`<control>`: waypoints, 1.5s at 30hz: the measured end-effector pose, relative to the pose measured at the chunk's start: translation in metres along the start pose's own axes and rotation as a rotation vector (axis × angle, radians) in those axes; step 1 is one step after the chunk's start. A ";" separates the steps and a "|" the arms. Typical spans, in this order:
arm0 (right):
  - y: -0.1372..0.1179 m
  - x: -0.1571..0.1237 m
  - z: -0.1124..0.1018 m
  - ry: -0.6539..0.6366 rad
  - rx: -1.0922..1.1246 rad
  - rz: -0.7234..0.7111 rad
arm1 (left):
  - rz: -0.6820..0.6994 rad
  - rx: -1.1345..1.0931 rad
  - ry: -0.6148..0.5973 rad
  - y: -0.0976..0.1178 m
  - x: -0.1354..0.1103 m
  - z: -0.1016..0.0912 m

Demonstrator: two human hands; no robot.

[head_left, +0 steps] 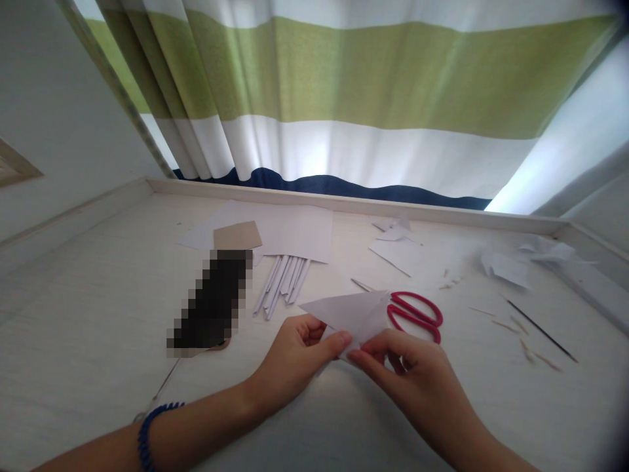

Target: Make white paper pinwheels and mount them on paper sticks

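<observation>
A partly folded sheet of white paper point(354, 311) is held up between both hands, its pointed corner toward the left. My left hand point(307, 347) grips its lower left side, thumb on top and fingers curled beneath. With thumb and index finger, my right hand point(393, 357) pinches the lower edge close to the left thumb. Just behind the paper lies a pair of scissors with red handles point(417, 311), its blades partly covered by the paper. Several rolled paper sticks point(282, 282) rest beyond my left hand.
Flat white sheets point(299, 229) and a brown card point(238, 236) lie at the back, near a pixelated dark object point(211, 305). Paper scraps point(506, 265), a thin dark stick point(540, 328) and small wooden bits point(525, 351) are on the right. A striped curtain point(344, 78) hangs behind the ledge.
</observation>
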State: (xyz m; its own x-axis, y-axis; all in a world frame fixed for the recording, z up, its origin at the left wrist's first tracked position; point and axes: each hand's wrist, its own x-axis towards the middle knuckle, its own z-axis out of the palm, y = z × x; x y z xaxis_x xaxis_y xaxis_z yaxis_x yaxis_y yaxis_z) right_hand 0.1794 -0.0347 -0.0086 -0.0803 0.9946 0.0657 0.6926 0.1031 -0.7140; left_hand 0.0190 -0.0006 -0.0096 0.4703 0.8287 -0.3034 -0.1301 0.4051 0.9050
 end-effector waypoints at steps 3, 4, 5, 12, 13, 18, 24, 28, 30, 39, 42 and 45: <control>0.001 0.001 0.001 0.013 -0.021 -0.030 | 0.003 0.020 0.006 0.000 0.000 0.000; 0.001 0.000 0.001 0.024 -0.029 -0.034 | 0.005 0.022 0.006 0.000 0.000 0.000; 0.002 0.000 0.001 0.041 -0.043 -0.034 | 0.007 0.023 0.006 0.000 0.000 0.000; 0.006 -0.004 0.006 0.287 -0.246 -0.415 | 0.017 0.021 0.042 -0.001 0.001 0.000; 0.007 -0.004 0.006 0.323 -0.284 -0.478 | 0.010 0.018 0.055 -0.001 0.002 0.000; 0.007 -0.004 0.006 0.397 -0.428 -0.650 | -0.005 -0.004 0.074 -0.002 0.002 -0.001; 0.010 -0.003 0.004 0.406 -0.600 -0.768 | -0.037 -0.092 0.070 -0.003 0.003 -0.003; 0.014 -0.003 0.003 0.415 -0.661 -0.822 | -0.088 -0.197 0.058 -0.003 0.004 -0.002; 0.015 -0.003 0.002 0.410 -0.676 -0.858 | -0.097 -0.229 0.049 -0.002 0.005 -0.002; 0.015 -0.004 0.005 0.402 -0.693 -0.976 | -0.092 -0.213 0.043 -0.002 0.007 -0.004; 0.016 -0.008 0.005 0.372 -0.695 -0.989 | -0.100 -0.229 0.026 -0.003 0.006 -0.003; 0.018 -0.011 0.004 0.328 -0.694 -0.976 | -0.114 -0.230 0.023 -0.004 0.006 -0.003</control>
State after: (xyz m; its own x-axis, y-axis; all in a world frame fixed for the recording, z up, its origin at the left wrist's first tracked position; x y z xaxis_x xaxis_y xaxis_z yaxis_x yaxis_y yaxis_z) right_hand 0.1898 -0.0442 -0.0248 -0.6613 0.4440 0.6046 0.6848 0.6864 0.2449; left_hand 0.0195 0.0042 -0.0165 0.4737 0.7803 -0.4084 -0.2738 0.5712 0.7738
